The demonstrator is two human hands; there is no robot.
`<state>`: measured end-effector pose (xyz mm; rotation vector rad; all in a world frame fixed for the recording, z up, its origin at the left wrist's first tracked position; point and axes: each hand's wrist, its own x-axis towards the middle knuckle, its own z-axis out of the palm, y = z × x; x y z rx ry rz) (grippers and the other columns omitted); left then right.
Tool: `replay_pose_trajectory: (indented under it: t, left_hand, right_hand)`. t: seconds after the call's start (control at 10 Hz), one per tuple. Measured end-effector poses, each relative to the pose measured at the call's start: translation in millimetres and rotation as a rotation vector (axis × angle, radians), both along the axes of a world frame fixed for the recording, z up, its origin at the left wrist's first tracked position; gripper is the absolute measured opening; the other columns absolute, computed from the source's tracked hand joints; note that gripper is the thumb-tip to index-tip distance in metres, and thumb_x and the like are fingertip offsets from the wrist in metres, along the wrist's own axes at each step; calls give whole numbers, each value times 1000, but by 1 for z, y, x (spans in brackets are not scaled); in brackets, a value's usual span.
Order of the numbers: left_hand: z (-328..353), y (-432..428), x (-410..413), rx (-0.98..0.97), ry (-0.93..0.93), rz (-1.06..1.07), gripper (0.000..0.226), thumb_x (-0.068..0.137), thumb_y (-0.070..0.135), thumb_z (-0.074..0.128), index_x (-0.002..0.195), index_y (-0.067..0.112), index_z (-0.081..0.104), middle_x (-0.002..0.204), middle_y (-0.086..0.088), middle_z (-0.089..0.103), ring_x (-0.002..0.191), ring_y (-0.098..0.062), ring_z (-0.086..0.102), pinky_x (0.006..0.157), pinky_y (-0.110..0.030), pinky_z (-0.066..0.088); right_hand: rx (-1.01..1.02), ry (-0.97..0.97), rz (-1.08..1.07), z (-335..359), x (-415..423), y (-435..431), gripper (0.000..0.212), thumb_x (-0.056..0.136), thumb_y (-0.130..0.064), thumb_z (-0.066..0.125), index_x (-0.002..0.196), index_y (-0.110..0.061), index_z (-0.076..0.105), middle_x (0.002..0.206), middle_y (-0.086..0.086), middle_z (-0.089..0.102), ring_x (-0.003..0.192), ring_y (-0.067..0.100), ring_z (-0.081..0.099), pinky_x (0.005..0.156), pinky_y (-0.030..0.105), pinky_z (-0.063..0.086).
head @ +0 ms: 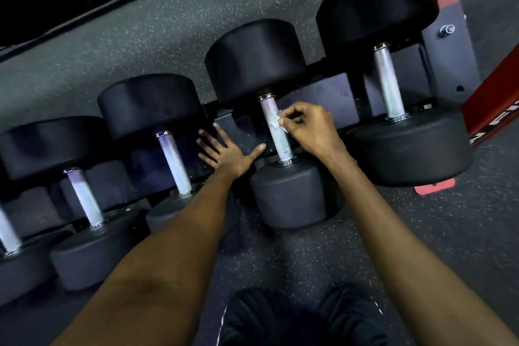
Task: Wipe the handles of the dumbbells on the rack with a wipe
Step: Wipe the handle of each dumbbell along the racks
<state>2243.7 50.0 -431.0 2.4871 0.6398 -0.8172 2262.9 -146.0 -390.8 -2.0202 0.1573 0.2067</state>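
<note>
Several black dumbbells lie side by side on a low dark rack (pixel 331 93). My right hand (pixel 311 128) pinches a small white wipe (pixel 280 123) against the silver knurled handle (pixel 276 132) of the dumbbell second from the right. My left hand (pixel 224 149) lies flat with fingers spread on the rack tray just left of that handle, thumb stretched toward it. Bare handles show on the far right dumbbell (pixel 389 81) and on those to the left (pixel 174 163) (pixel 84 196).
Red frame posts (pixel 488 98) stand at the right and behind the rack. Speckled rubber floor (pixel 134 34) lies behind and in front of the rack. My dark-clothed knees (pixel 303 317) are at the bottom edge.
</note>
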Motion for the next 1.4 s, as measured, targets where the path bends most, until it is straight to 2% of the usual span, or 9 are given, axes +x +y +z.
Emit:
replay_pose_trajectory:
  t: [0.3, 0.4, 0.5, 0.6, 0.7, 0.8, 1.0, 1.1, 1.4]
  left_hand:
    - [-2, 1, 0, 2, 7, -9, 146, 68, 88, 59, 150, 13, -35, 154, -26, -41, 143, -47, -35, 112, -64, -19]
    - [-2, 2, 1, 1, 6, -14, 145, 68, 88, 58, 150, 13, -35, 153, -26, -42, 143, -47, -36, 112, -64, -20]
    - [-3, 2, 1, 2, 7, -15, 145, 68, 88, 58, 150, 13, -35, 153, -26, -42, 142, -47, -36, 112, -64, -20]
    - [-3, 1, 0, 13, -8, -12, 145, 68, 87, 60, 151, 12, -33, 154, -27, -40, 143, -47, -34, 113, -64, -18]
    - [-4, 1, 1, 8, -8, -9, 145, 68, 87, 60, 152, 12, -33, 154, -27, -40, 144, -48, -34, 113, -64, -18]
    - [-4, 1, 0, 17, -17, -17, 145, 68, 86, 60, 152, 12, -32, 154, -27, -39, 144, -48, -33, 113, -64, -18]
    - [-5, 1, 1, 16, -3, -12, 145, 68, 87, 60, 151, 12, -33, 154, -27, -39, 144, -48, -34, 113, -64, -18]
    - [-6, 2, 2, 20, -7, -8, 146, 68, 87, 60, 152, 12, -32, 155, -28, -38, 144, -48, -33, 113, -64, -17]
    - [-7, 1, 0, 24, -25, -17, 146, 67, 87, 60, 152, 12, -32, 155, -28, -37, 144, -48, -32, 114, -65, -16]
  right_hand:
    - [-57, -37, -132, 14, 23, 19, 8, 84, -26, 67, 90, -22, 72, 91, -8, 73, 75, 8, 61, 68, 19, 41]
    - [76, 43, -232, -1, 22, 29, 2, 85, -23, 66, 86, -25, 65, 89, -8, 73, 82, 13, 66, 75, 25, 48]
    - [290, 170, -314, -10, 27, 34, 12, 87, -13, 63, 83, -25, 62, 85, -5, 71, 82, 15, 67, 79, 31, 51]
    - [879, 482, -322, -7, 40, 31, 23, 87, 6, 50, 88, -9, 67, 88, 10, 70, 81, 20, 65, 80, 33, 54]
    - [1153, 688, -269, -4, 47, 25, 24, 88, 7, 44, 97, 0, 66, 95, 17, 69, 84, 25, 69, 81, 34, 57]
    - [1188, 695, -273, -9, 50, 25, 20, 90, 7, 46, 97, 4, 65, 93, 21, 69, 81, 28, 70, 74, 36, 60]
    - [495, 291, -124, -17, 39, 17, 13, 91, -2, 62, 88, -15, 61, 87, 5, 67, 82, 15, 62, 81, 26, 51]
    - [479, 341, -39, -14, 37, 8, 18, 92, -2, 61, 86, -18, 58, 85, 3, 63, 83, 15, 59, 83, 32, 51]
    - [432, 582, 163, -6, 28, -6, 24, 87, 10, 49, 88, -14, 51, 85, 6, 63, 77, 14, 62, 70, 25, 55]
